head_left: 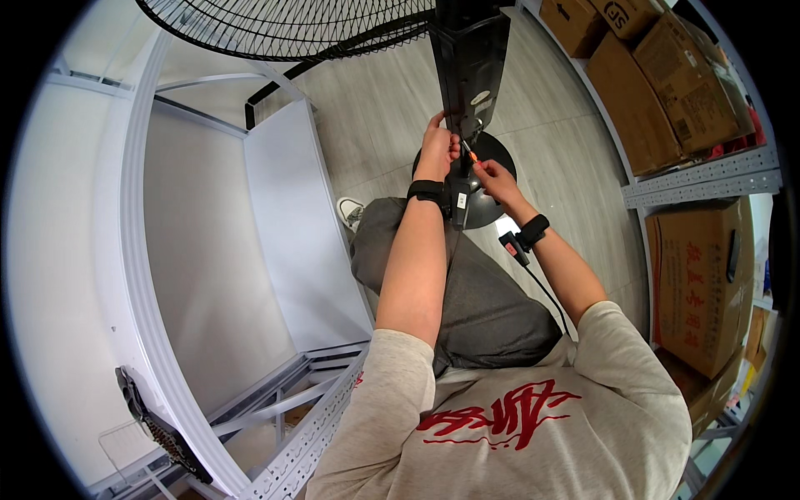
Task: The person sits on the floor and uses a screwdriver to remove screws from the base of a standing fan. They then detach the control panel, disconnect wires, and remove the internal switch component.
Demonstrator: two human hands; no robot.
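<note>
Head view: orange tool (473, 156) pinched in right grip (497, 179), near left grip (440, 147), whose hold is unclear.

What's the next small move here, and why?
Probably line the orange tool up with the lower part of the fan column: the right hand pinches it right there, and the left hand sits close by, seemingly placed to guide or steady.

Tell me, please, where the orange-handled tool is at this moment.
In the head view, the orange-handled tool is above and right of centre, held in the right hand, close to the left hand and the black fan post.
</note>
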